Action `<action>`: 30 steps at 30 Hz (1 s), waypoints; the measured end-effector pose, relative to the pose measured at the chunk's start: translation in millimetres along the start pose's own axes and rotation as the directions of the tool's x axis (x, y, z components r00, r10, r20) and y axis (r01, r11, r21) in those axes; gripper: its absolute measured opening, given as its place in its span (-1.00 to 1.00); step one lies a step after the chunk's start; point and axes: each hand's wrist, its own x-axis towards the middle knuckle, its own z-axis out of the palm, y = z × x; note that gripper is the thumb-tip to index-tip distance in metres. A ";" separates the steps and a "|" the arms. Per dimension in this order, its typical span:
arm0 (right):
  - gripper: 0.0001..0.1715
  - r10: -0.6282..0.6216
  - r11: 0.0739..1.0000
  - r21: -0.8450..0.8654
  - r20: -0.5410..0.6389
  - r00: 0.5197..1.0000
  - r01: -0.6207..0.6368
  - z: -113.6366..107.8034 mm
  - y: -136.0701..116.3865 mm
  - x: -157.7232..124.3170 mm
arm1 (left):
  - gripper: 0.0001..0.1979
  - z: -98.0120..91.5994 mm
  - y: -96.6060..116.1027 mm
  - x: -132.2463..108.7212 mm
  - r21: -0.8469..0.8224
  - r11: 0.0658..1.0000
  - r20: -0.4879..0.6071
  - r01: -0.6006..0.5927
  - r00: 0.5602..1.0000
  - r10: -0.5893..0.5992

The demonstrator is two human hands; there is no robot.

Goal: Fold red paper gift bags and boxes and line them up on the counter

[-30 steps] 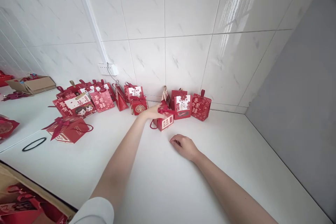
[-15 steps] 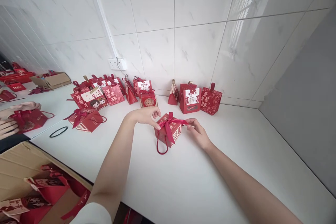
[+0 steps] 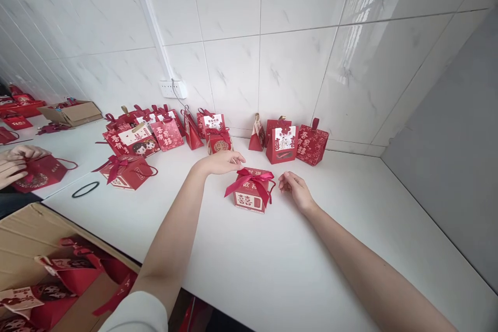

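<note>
A red gift box (image 3: 248,202) with pale printed panels stands upright on the white table, its front facing me. A dark pink ribbon bow (image 3: 251,179) is tied over its top, and a red cord handle shows at its right side. My left hand (image 3: 224,162) is open at the box's back left top edge, fingers stretched out; whether they touch it I cannot tell. Just right of the box, my right hand (image 3: 298,190) is apart from it, fingers loosely bent and holding nothing visible.
Finished red gift boxes (image 3: 282,145) and bags line the tiled wall. Another bow-tied box (image 3: 130,171) and a black ring (image 3: 85,189) lie left. A co-worker's hands (image 3: 17,163) handle a red box. A large carton (image 3: 27,233) with red packaging stands at lower left.
The gift box has been turned, so its printed front faces me and its cord handle has gone from front left to the right side. My right hand has let go of the ribbon's end.
</note>
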 end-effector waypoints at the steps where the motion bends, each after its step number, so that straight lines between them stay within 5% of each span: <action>1: -0.49 0.005 1.000 0.002 0.012 1.000 -0.005 0.7 -4.9 0.5 | -0.60 1.6 1.8 0.3 -0.017 1.000 0.031 0.017 0.999 -0.017; 6: -0.33 0.178 0.978 -0.131 0.139 0.974 -0.160 6.1 -46.8 9.2 | -0.52 4.7 1.1 3.2 -0.144 0.980 0.161 0.138 0.980 -0.114; 12: -0.39 0.376 0.848 -0.482 0.254 0.891 -0.221 8.9 -97.0 30.6 | -0.60 0.7 -2.3 3.4 -0.335 0.942 0.166 0.006 0.985 0.053; 18: -0.30 0.514 0.741 -0.626 0.294 0.806 -0.244 13.1 -107.5 35.9 | -0.56 -3.1 -4.9 -5.0 -0.364 0.931 0.180 0.034 0.983 0.034; 24: -0.34 0.458 0.842 -0.493 0.441 0.772 -0.218 12.8 -96.5 31.2 | -0.44 -5.9 -2.9 -9.8 -0.300 0.921 0.278 0.248 0.946 -0.164; 30: -0.53 0.342 0.906 -0.405 0.524 0.780 -0.125 2.1 -94.1 31.1 | -0.56 -5.0 -6.5 -1.6 -0.308 0.936 0.368 0.168 0.929 -0.046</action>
